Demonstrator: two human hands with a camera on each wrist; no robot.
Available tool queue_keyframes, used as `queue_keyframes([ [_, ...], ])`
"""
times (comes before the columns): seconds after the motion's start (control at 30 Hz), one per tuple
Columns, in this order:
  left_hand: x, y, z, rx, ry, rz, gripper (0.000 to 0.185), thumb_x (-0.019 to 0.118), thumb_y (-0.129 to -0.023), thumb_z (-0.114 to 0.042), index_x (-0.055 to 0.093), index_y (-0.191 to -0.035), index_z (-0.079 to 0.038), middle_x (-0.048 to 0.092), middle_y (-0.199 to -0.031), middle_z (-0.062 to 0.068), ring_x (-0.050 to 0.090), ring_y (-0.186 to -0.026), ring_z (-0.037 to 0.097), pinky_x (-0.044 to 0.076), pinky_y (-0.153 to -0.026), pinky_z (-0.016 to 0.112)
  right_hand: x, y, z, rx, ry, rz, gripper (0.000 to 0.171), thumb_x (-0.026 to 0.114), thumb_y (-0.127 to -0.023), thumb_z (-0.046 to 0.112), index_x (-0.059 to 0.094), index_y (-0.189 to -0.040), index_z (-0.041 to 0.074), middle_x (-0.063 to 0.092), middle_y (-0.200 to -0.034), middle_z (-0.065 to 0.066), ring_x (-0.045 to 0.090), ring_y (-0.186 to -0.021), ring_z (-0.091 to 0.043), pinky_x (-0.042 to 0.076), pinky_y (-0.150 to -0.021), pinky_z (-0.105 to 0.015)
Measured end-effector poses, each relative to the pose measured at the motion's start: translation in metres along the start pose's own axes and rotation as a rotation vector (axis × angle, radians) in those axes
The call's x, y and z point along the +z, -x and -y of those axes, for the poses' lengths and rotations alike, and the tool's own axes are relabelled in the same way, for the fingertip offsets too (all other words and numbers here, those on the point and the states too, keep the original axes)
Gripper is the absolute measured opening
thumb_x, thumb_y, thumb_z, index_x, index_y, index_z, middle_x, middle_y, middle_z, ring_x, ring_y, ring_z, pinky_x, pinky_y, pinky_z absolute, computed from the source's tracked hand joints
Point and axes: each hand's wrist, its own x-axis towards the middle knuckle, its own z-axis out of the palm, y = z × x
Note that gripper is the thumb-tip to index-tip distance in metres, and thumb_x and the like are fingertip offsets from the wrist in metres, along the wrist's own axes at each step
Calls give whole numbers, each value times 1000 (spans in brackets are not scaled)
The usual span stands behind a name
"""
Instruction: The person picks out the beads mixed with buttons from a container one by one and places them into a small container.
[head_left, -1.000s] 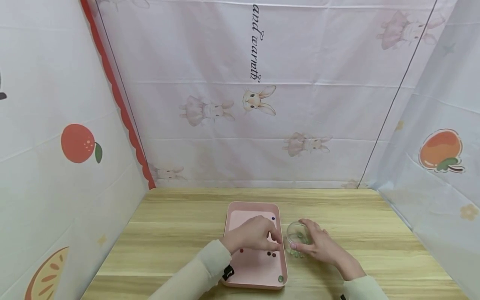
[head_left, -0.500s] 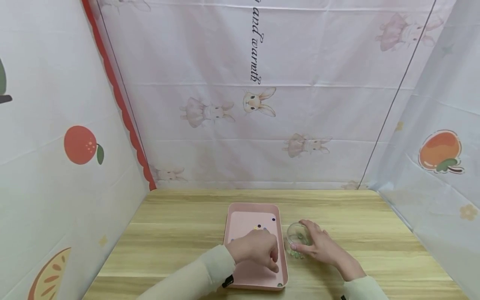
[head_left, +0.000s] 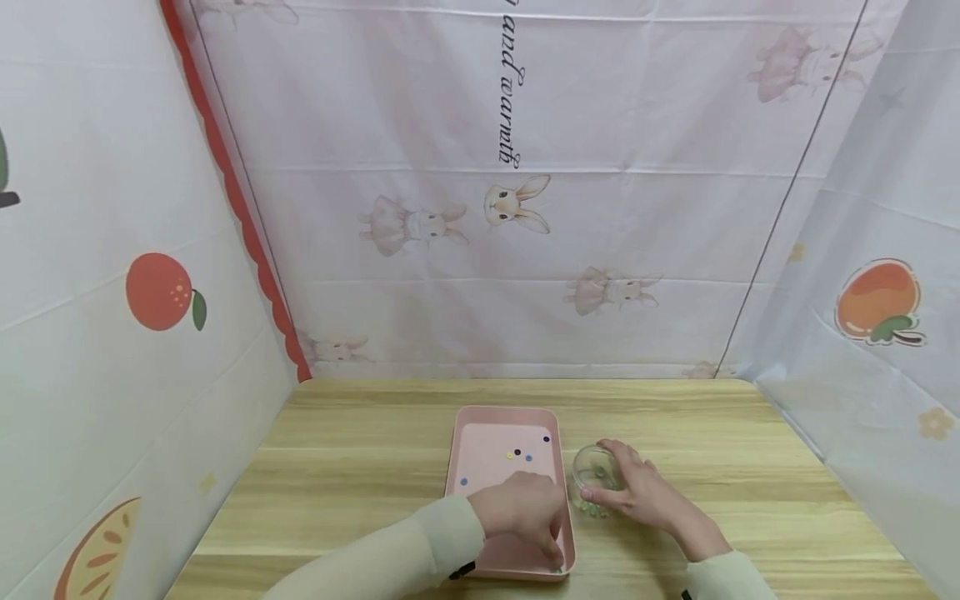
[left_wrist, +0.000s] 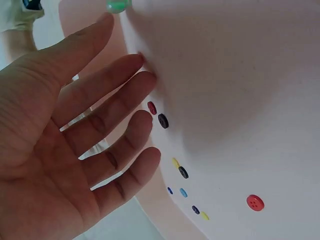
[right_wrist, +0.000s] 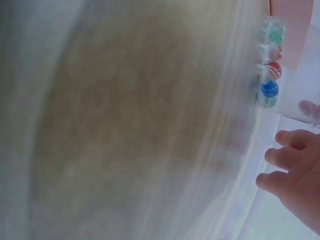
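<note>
left hand (head_left: 525, 517) has moved from tray (head_left: 459, 433) centre to its 5 o'clock corner, fingers extended, touching the green marble (left_wrist: 118, 5). right hand (head_left: 637, 492) still cups the glass (head_left: 594, 467) on the desk (head_left: 360, 467); pickup appears imminent.

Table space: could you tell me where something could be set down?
The wooden table lies bare left of the pink tray, behind it, and right of the glass cup. Crowded: the left hand over the tray's near corner, and the right hand at the cup.
</note>
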Motion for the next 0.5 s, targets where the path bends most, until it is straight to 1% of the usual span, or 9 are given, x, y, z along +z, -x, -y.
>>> queue_keyframes([
  [0.1, 0, -1, -3, 14, -9, -14, 25, 89, -79, -53, 78, -72, -32, 69, -69, -20, 55, -68, 0, 46, -61, 22, 1, 0, 0, 3, 0, -2, 93, 75, -92, 57, 37, -156, 2, 44, -155, -36, 52, -137, -55, 19, -117, -80],
  [0.23, 1, -3, -5, 36, 2, -35, 18, 90, -81, -45, 79, -77, -32, 70, -74, -20, 55, -70, -1, 46, -62, 20, 1, 0, 1, 6, -4, 1, 92, 76, -92, 56, 37, -156, 3, 44, -156, -35, 52, -138, -54, 20, -117, -80],
  [0.3, 2, -4, -5, 31, -1, -40, 17, 90, -81, -43, 78, -77, -31, 69, -74, -19, 55, -70, -1, 46, -62, 20, 1, -1, 1, 6, -4, 5, 92, 76, -92, 57, 37, -156, 3, 44, -156, -34, 52, -138, -53, 20, -117, -80],
  [0.33, 3, -4, -5, 21, -3, -39, 20, 90, -80, -45, 77, -76, -30, 68, -73, -19, 55, -69, 0, 46, -62, 21, 1, -1, 1, 6, -4, 6, 92, 76, -92, 57, 37, -156, 3, 44, -156, -34, 52, -138, -53, 20, -117, -80],
  [0.4, 3, -4, -5, -11, -9, -16, 28, 90, -79, -50, 74, -73, -27, 66, -72, -16, 55, -68, 2, 47, -62, 23, 0, -1, 2, 6, -3, 7, 92, 76, -92, 57, 37, -156, 3, 45, -156, -34, 52, -138, -53, 20, -117, -80],
  [0.5, 3, -4, -5, -57, -2, 49, 38, 88, -80, -56, 69, -67, -25, 63, -68, -13, 55, -67, 5, 47, -61, 26, 0, -1, 1, 3, -2, 1, 91, 76, -92, 56, 38, -155, 3, 45, -155, -35, 52, -137, -54, 20, -117, -80],
])
